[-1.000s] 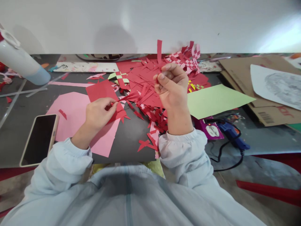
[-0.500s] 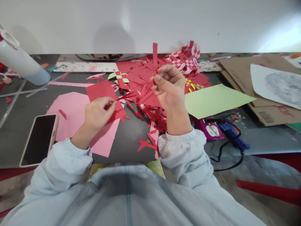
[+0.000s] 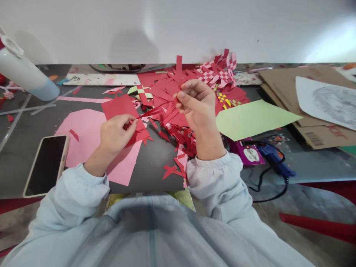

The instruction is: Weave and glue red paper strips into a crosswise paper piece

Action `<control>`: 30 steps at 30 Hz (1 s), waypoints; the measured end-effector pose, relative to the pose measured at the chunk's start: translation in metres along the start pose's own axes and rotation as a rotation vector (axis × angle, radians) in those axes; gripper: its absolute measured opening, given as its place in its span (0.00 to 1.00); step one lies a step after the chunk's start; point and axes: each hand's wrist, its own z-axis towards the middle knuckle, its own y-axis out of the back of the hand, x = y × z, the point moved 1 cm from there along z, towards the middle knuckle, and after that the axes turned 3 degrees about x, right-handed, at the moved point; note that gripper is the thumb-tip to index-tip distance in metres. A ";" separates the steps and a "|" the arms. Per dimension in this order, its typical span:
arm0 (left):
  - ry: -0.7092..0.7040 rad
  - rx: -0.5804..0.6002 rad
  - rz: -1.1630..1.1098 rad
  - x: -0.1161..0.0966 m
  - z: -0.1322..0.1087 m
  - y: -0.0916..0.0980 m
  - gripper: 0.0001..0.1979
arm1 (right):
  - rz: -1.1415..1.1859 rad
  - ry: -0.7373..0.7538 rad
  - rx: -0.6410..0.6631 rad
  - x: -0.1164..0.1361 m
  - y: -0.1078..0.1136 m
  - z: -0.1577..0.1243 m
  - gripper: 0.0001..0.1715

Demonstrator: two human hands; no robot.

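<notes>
Between thumb and fingertips, my left hand pinches the near end of thin red paper strips that point toward the pile. My right hand is raised over the pile, its fingers closed on a red paper strip that sticks up above them. Below and behind lies a heap of red paper strips and scraps. A square red sheet rests partly on a pink sheet beneath my left hand. Pink-and-red woven checkered strips lie at the back of the heap.
A light green sheet lies right of my right hand. A blue glue gun with its cord sits by a purple box. Cardboard carries a drawing. At left are a phone and a bottle.
My right hand has shifted slightly left and down, with the upright red strip moving along with it. My left hand stays where it was, still pinching its strips.
</notes>
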 end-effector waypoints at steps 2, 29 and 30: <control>-0.003 -0.006 0.005 0.000 0.000 0.000 0.08 | 0.038 -0.016 -0.005 0.002 -0.005 -0.001 0.18; -0.215 0.015 0.026 0.000 -0.005 0.000 0.13 | 0.004 -0.364 0.200 0.015 -0.056 -0.019 0.12; -0.228 0.017 0.016 -0.001 -0.005 0.000 0.13 | -0.002 -0.356 0.187 0.015 -0.056 -0.019 0.11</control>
